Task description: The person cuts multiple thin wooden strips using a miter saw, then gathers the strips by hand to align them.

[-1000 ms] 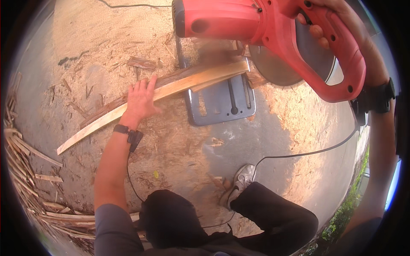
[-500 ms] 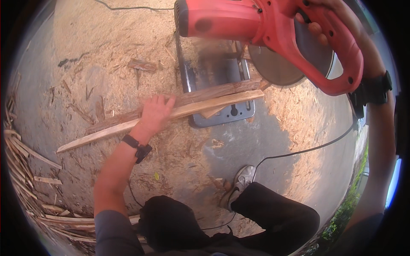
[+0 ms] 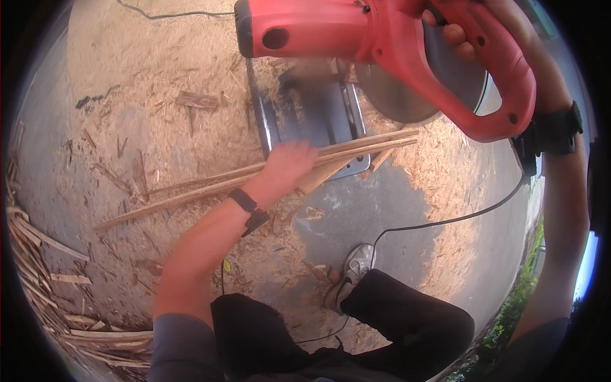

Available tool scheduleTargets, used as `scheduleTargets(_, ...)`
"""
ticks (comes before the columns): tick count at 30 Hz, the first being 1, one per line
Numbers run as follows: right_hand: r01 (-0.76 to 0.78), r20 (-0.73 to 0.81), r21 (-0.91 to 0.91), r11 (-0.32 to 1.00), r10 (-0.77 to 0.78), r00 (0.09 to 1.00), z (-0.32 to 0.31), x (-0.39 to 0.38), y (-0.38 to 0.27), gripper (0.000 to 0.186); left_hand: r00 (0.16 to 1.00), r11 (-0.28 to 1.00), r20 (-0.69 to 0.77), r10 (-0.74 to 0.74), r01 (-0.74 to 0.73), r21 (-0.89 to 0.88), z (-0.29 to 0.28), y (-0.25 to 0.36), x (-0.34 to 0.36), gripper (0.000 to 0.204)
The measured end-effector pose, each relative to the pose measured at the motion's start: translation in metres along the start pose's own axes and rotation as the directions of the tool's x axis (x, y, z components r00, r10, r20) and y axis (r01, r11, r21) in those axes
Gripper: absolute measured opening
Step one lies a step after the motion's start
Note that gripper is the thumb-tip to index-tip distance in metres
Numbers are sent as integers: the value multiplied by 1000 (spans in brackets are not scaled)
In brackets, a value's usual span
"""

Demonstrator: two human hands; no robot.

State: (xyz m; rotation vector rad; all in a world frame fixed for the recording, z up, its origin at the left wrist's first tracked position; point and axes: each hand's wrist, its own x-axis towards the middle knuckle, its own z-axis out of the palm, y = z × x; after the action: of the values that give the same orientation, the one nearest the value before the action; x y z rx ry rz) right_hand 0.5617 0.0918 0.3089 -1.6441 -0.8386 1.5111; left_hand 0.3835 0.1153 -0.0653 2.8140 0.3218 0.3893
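Observation:
My left hand [image 3: 290, 167] is closed around long, thin wood strips [image 3: 191, 184]. They lie across the near end of the saw's dark metal base [image 3: 312, 121], with their right ends past it. A short wood offcut [image 3: 323, 177] sits under them. My right hand [image 3: 459, 41] grips the loop handle of a red chop saw [image 3: 394, 57] at upper right, its fingers wrapped through the opening. The round blade [image 3: 398, 95] is raised beyond the strips' right ends and apart from them. Whether it spins, I cannot tell.
Sawdust [image 3: 172, 70] and bark scraps cover much of the concrete floor [image 3: 350, 216]. A heap of cut wood strips [image 3: 38, 280] lies at the left edge. A black power cord [image 3: 445, 223] runs past my shoe [image 3: 358, 264]. Another cable [image 3: 172, 14] crosses the far floor.
My left hand has moved right and slightly away from me, carrying the strips along, so their right ends reach farther past the base. My right hand stays on the saw handle.

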Motion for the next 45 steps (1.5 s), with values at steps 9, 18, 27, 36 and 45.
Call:
scheduleTargets(9, -1, 39, -5, 1000, 1, 999, -3, 3, 4, 52, 949, 939, -5, -317, 314, 137, -2, -33, 29, 68)
scheduleTargets(18, 31, -76, -16, 999, -32, 997, -17, 6, 20, 53, 870, 899, 233, -435, 433, 63, -32, -79, -43, 60)
scheduleTargets(27, 67, -344, -358, 931, -198, 918, -11, 1, 48, 33, 953, 940, 102, -286, 258, 222, -17, -90, 22, 58)
scheduleTargets(36, 132, -365, -261, 956, -225, 904, 7, -5, 120, 40, 918, 921, 129, -376, 355, 158, -17, -89, 25, 64)
scheduleTargets(45, 175, -360, -237, 956, -254, 898, 9, -8, 142, 43, 917, 912, 133, -377, 342, 225, -34, -97, -22, 71)
